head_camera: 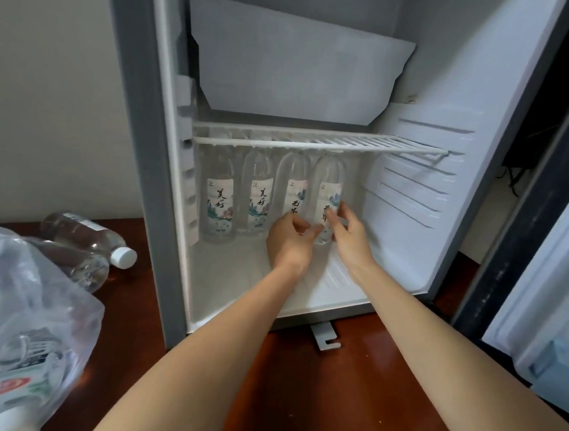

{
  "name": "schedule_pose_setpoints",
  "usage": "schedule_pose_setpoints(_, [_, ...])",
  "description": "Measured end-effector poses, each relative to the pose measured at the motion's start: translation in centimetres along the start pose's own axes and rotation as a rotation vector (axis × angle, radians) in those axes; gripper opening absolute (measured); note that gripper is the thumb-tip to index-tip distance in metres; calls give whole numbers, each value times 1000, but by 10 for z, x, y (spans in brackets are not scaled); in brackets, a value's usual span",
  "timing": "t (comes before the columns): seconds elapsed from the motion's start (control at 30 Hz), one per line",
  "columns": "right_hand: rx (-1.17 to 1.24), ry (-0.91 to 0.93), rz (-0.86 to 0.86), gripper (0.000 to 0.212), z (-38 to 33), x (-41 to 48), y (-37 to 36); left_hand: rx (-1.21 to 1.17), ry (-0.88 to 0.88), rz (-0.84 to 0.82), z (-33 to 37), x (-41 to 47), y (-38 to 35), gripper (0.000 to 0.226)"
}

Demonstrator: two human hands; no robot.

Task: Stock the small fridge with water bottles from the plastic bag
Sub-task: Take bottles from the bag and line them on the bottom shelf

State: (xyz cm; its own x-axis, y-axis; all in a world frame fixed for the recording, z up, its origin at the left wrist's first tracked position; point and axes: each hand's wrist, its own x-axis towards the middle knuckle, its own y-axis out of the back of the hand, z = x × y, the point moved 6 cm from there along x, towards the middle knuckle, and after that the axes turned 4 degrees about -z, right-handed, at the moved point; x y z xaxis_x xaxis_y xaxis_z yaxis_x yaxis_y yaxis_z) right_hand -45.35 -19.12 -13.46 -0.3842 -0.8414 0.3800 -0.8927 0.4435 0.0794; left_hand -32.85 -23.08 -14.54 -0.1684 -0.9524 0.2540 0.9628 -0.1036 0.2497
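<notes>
The small fridge (407, 241) stands open on a dark wooden table. Several clear water bottles with pale labels stand in a row on its floor, under the wire shelf (313, 141). Both my hands are inside, at the rightmost bottle (329, 181). My left hand (290, 242) curls its fingers and thumb at that bottle's lower left, covering the base of the neighbouring bottle (293, 183). My right hand (349, 233) holds the bottle's right side with its fingertips on the label. The plastic bag (24, 317) lies at the lower left with more bottles inside.
Two loose bottles (87, 241) lie on the table (300, 397) left of the fridge, caps pointing right. The fridge door (538, 261) hangs open at the right. A freezer box (293, 77) fills the fridge's top. A metal foot bracket (324, 337) juts out below the fridge.
</notes>
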Motion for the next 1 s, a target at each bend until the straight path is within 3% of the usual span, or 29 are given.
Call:
schedule_pose_setpoints(0.4, [-34,47,-31,28,-1,17,-9,56,-30,-51,2,0,-5,20])
schedule_pose_setpoints(0.6, [-60,33,-40,38,1,19,-12,44,-14,-94,3,-2,-6,37])
schedule_pose_setpoints(1.0, [-99,-110,71,64,11,16,-2,20,38,-118,1,-8,-6,44])
